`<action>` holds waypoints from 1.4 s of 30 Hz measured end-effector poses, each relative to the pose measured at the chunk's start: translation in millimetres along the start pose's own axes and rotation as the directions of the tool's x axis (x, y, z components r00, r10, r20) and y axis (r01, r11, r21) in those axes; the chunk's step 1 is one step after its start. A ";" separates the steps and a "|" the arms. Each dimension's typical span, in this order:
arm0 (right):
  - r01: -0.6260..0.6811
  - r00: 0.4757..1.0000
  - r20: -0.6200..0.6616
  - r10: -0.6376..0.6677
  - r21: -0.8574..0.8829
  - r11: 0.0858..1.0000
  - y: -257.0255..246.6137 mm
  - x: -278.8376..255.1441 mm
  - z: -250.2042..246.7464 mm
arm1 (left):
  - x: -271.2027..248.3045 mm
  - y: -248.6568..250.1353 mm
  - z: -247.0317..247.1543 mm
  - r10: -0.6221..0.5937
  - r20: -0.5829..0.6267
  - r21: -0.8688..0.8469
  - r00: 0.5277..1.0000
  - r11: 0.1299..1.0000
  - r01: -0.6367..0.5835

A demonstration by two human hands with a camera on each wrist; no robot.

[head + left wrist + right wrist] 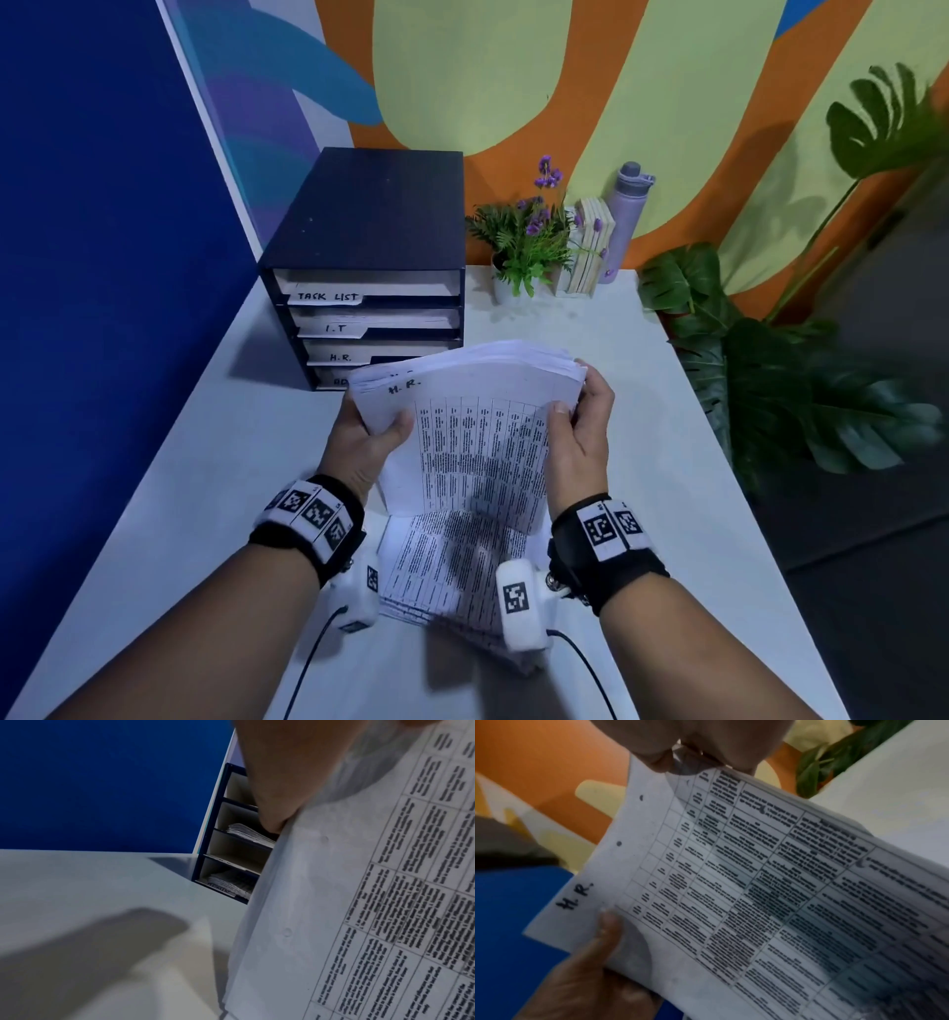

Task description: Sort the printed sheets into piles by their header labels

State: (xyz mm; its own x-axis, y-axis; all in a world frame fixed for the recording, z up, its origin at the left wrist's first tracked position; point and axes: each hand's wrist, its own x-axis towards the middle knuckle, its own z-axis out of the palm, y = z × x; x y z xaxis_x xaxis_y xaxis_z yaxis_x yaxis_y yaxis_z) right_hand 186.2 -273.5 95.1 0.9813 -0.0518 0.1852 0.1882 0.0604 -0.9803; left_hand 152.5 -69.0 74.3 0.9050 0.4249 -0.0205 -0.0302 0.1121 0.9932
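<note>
Both hands are gripping the stack of sheets above the table: left hand at 9 o'clock, right hand at 3 o'clock, tilting the "H.R." header into view, probably for the organizer at 12 o'clock.

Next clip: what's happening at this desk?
A person holds a stack of sheets over the white desk, left hand gripping one side, right hand pinching the top corner. The top sheet is marked H.R. Ahead stands a dark organiser with slots labelled TASK LIST, I.T and H.R.; some already hold papers.
</note>
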 end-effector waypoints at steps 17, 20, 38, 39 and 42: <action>0.012 0.999 0.044 -0.006 -0.134 0.991 10.4 1.3 -1.1 | -2.7 7.4 4.7 -0.047 -0.066 -0.125 0.997 0.991 0.039; -0.027 0.999 0.034 0.028 -0.026 0.999 6.0 -1.1 -5.2 | -6.1 9.8 5.6 -0.035 -0.060 -0.143 0.998 0.989 0.026; -0.317 0.801 0.417 0.429 -0.313 0.895 38.5 10.9 3.8 | 9.3 -14.9 -37.2 -0.359 -0.175 -0.109 0.917 0.933 0.344; -0.320 0.795 0.421 0.437 -0.321 0.891 46.0 8.3 10.2 | 6.9 -21.8 -45.3 -0.406 -0.167 -0.105 0.898 0.913 0.393; -0.413 0.742 0.399 0.539 -0.362 0.836 68.3 2.3 31.8 | -4.0 -41.4 -74.3 -0.544 -0.155 -0.128 0.824 0.838 0.530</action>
State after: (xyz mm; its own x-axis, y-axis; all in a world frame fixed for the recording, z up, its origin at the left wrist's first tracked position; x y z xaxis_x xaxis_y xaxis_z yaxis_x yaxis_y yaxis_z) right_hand 202.6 -237.8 30.7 0.8452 0.3914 -0.3639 -0.2625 -0.2890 -0.9206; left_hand 118.6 -8.7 24.7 0.6968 0.4283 -0.5753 0.3999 0.4339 0.8074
